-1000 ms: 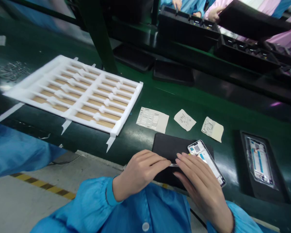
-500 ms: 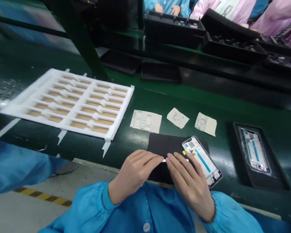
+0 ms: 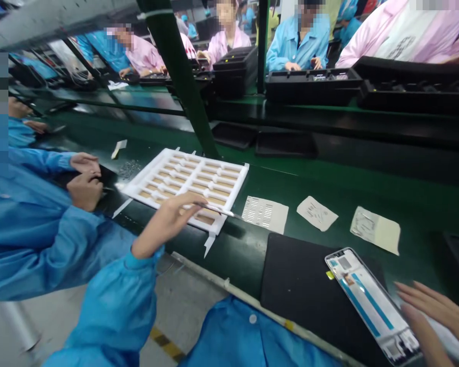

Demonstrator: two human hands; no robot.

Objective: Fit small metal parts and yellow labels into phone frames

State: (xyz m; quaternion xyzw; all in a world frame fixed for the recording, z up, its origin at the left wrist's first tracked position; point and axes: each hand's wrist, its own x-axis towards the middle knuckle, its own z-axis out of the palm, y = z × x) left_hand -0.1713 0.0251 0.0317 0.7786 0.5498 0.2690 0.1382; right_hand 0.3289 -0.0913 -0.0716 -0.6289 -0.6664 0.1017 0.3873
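Observation:
My left hand (image 3: 167, 220) pinches a slim pair of metal tweezers (image 3: 214, 209), whose tip reaches out over the corner of a white foam tray (image 3: 235, 191) with tan strips in its slots. My right hand (image 3: 430, 321) sits at the lower right with its fingers apart, holding nothing, right by the edge of a phone frame (image 3: 371, 306). That frame lies on a black mat (image 3: 302, 290), its screen side hidden and its inner side showing blue strips. Three paper sheets (image 3: 265, 214) with small parts stuck on them lie beyond the mat.
A co-worker's hands (image 3: 86, 178) work on a dark mat left of the tray, near scattered small parts (image 3: 129, 169). A green post (image 3: 179, 76) rises behind the tray. Black trays line a raised shelf, with more workers beyond. The bench's front edge runs below the mat.
The view has swung up and left. My hands have parted: the left took the tweezers out over the foam tray, and the right moved off to the right of the phone frame.

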